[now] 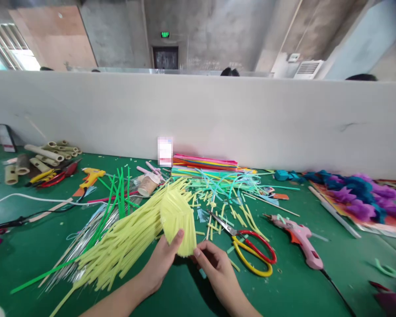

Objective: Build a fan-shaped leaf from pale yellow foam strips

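Note:
My left hand (161,259) and my right hand (214,264) both grip a tight bundle of short yellow straws (178,220), held upright over the green table (284,290). The left thumb presses on the bundle's lower front. The right fingers pinch its bottom right edge. A big loose heap of long yellow straws (125,242) lies just left of the hands. Scissors with red and yellow handles (251,251) lie right of the hands, their blades pointing up and left.
A pink glue gun (300,237) lies at the right, a yellow one (89,178) at the left. Green straws (119,198), a stack of coloured straws (204,163), a tape roll (147,185), cardboard tubes (49,154) and purple-blue fluff (363,193) surround them. A white partition (218,119) runs behind.

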Motion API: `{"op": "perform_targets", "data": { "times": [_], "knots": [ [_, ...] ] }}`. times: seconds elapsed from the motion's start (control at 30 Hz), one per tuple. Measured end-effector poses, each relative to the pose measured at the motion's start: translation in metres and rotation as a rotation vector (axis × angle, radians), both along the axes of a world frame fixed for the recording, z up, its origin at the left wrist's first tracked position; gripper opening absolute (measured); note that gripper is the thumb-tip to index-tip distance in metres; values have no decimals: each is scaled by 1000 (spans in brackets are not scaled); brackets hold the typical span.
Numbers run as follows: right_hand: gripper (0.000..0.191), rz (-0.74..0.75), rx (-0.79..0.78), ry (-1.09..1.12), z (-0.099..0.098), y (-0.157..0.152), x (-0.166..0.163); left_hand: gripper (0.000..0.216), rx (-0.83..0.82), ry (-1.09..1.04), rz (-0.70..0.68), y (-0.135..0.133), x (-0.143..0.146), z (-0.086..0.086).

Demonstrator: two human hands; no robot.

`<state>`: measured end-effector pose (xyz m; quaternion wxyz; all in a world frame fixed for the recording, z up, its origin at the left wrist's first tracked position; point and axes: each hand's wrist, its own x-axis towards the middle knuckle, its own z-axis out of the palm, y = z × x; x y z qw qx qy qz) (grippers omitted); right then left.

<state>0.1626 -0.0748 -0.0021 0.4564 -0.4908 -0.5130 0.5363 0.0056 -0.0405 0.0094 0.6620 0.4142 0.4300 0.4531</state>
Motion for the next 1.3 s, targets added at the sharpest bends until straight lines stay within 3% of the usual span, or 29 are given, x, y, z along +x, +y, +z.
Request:
{"op": "perform_targets", "data": {
  "times": [0.3, 0.7, 1.17, 1.3],
  "knots": [
    [37, -143, 59, 65, 0, 2, -1, 36, 100, 180, -190, -4, -2, -7],
    [39, -158, 70, 82, 4, 2, -1, 34, 164, 121, -188, -5, -3, -9],
    [36, -86, 49, 151, 9, 1, -2, 33, 139, 108, -171, -4, -1, -5],
    [33, -106, 57, 196, 6, 0, 1, 31, 100, 5, -205, 2, -4, -1]
  ]
}}
